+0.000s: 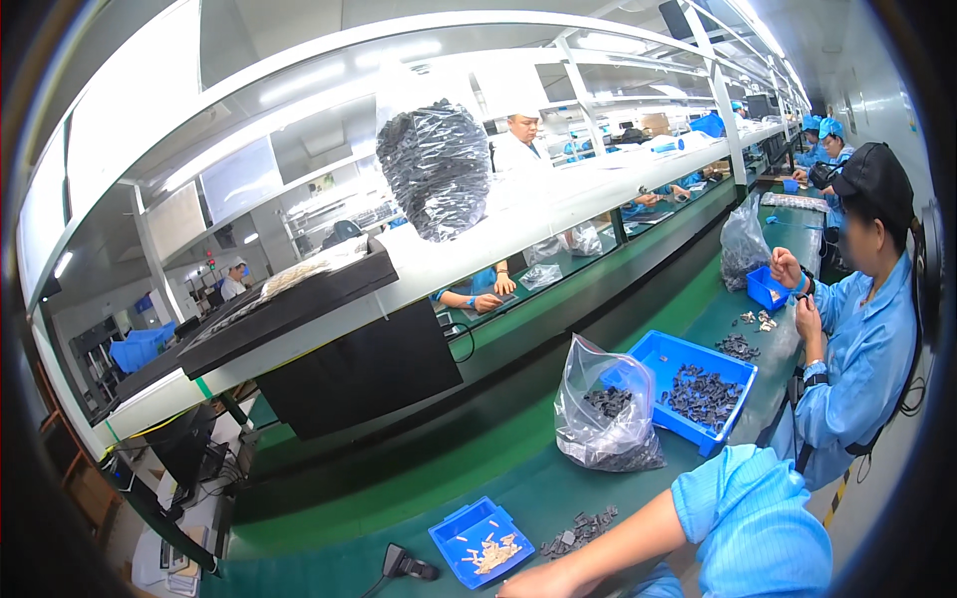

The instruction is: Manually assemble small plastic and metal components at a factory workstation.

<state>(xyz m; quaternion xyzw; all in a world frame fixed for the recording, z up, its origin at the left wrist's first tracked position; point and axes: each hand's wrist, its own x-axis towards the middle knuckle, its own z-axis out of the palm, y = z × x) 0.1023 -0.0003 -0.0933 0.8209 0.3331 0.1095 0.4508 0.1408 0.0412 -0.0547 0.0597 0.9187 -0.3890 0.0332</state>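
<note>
My right forearm, in a light blue sleeve, reaches leftward along the lower edge to my right hand (543, 582). The lower edge cuts off its fingers, so what they hold, if anything, is hidden. Just beyond the hand sits a small blue tray (451, 526) with several slim beige pieces (490, 554) in it. Small dark grey pieces (578, 533) lie loose on the green bench beside that tray, close to my forearm. My left hand is out of view.
A black device with a cable (407, 566) lies left of the small tray. Farther right stand a clear bag of dark pieces (608, 439) and a larger blue bin (740, 404). A co-worker (847, 339) sits at right. A white shelf (538, 221) runs above the bench.
</note>
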